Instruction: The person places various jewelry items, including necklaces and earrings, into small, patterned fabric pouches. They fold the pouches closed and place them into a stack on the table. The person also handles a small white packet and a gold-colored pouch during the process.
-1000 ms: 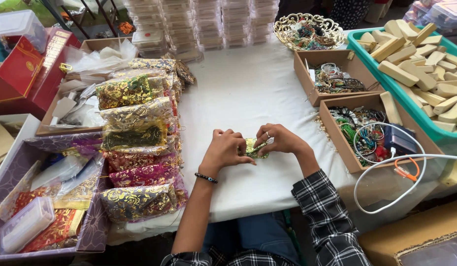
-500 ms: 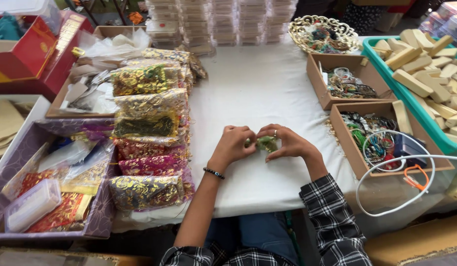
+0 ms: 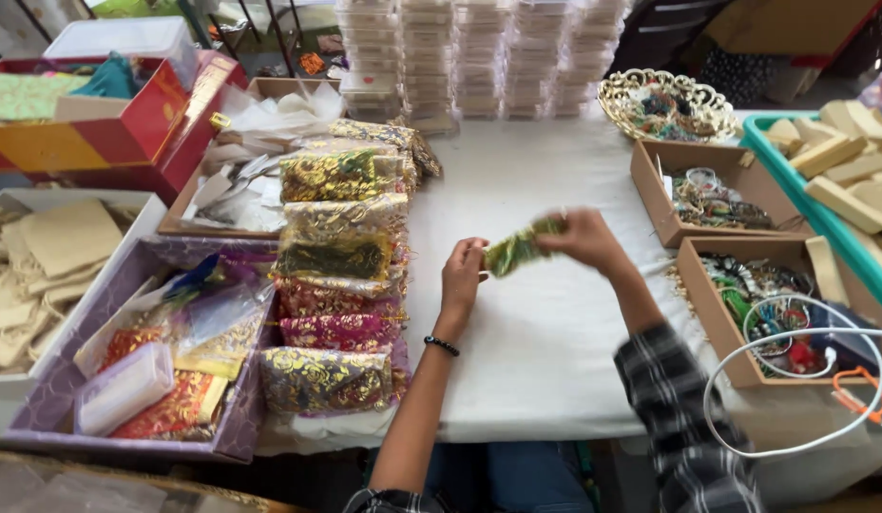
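**Green pouch held between two hands over the bench**

A small green-and-gold pouch hangs stretched between both hands above the white bench, clear of its surface. The left hand grips the pouch's lower left end, fingers closed on it; a dark bead bracelet sits on that wrist. The right hand pinches the upper right end, fingers closed on the fabric, though motion blur hides how exactly they lie. The right arm wears a dark plaid sleeve.

Just left of the hands, a row of gold-patterned pouches in green, pink, red and dark colours lies overlapped along the bench edge. Further left stands a purple tray with red and gold packets and a clear plastic box. Beside it is a white box of beige bags, and behind that a red box.

To the right, two brown cardboard boxes hold jewellery: the far one and the near one. A white cable loops over the near box. A gold filigree basket stands behind them, and a green crate of pale blocks sits at the far right. Stacks of clear boxes line the bench's back edge.
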